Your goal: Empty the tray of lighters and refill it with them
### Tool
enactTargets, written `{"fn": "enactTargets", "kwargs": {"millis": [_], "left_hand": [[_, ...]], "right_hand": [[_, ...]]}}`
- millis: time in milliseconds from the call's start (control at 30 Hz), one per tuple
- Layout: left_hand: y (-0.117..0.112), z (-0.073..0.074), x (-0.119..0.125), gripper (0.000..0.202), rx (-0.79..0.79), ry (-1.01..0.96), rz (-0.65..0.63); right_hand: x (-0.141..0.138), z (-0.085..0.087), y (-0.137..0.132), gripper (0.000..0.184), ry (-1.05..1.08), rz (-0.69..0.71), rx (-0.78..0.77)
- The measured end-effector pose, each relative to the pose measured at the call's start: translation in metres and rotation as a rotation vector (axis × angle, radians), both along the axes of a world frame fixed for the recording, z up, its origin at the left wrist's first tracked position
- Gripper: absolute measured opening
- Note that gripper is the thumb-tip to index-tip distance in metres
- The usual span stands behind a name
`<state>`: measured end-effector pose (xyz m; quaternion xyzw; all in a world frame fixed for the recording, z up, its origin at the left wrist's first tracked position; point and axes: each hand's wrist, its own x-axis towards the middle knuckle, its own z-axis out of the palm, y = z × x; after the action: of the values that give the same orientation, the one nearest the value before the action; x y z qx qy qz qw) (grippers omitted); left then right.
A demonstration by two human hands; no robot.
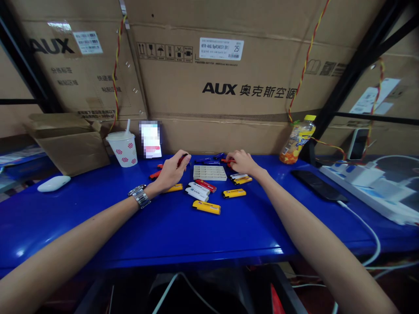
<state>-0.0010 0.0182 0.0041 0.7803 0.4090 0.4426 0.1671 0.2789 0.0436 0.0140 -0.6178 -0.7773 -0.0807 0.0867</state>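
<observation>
Cardboard cartons printed AUX [212,74] rise behind a blue table [170,226]. A paper cup with a straw [121,148] stands at the table's back left, and a plastic drink bottle [297,139] at its back right. Near the middle, a beige compartment tray [210,172] sits among disposable lighters [206,196]: yellow, white and red ones lie in front, dark blue ones behind. The left hand [173,171], below a metal wristwatch [140,196], is curled closed, gripping a red lighter [183,159] left of the tray. The right hand [240,162] is half curved, its fingers [233,158] on another red lighter [227,161] just behind the tray; whether they grip it cannot be told.
</observation>
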Motion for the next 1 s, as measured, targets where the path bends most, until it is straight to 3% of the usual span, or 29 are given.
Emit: {"fn": "enactTargets", "kwargs": {"millis": [200,333,433,733,900,1000], "left_hand": [[-0.004,0.005,0.002,0.030,-0.008,0.006,0.032],[-0.007,0.007,0.003,0.043,-0.039,0.025,0.033],[-0.007,0.007,0.003,0.050,-0.060,0.019,0.041],[-0.005,0.006,0.003,0.051,-0.179,-0.153,0.062],[-0.008,0.007,0.004,0.050,-0.235,-0.196,0.068],[-0.009,0.006,0.004,0.051,-0.230,-0.190,0.056]], "right_hand": [[-0.003,0.017,-0.010,0.026,-0.123,-0.082,-0.144],[0.000,0.013,-0.005,0.025,-0.176,-0.087,-0.197],[0.004,0.007,0.001,0.021,-0.146,-0.039,-0.143],[-0.007,-0.001,0.007,0.025,0.530,0.305,0.155],[-0.021,0.000,0.003,0.024,0.541,0.311,0.260],[-0.026,0.000,-0.003,0.027,0.579,0.300,0.175]]}}
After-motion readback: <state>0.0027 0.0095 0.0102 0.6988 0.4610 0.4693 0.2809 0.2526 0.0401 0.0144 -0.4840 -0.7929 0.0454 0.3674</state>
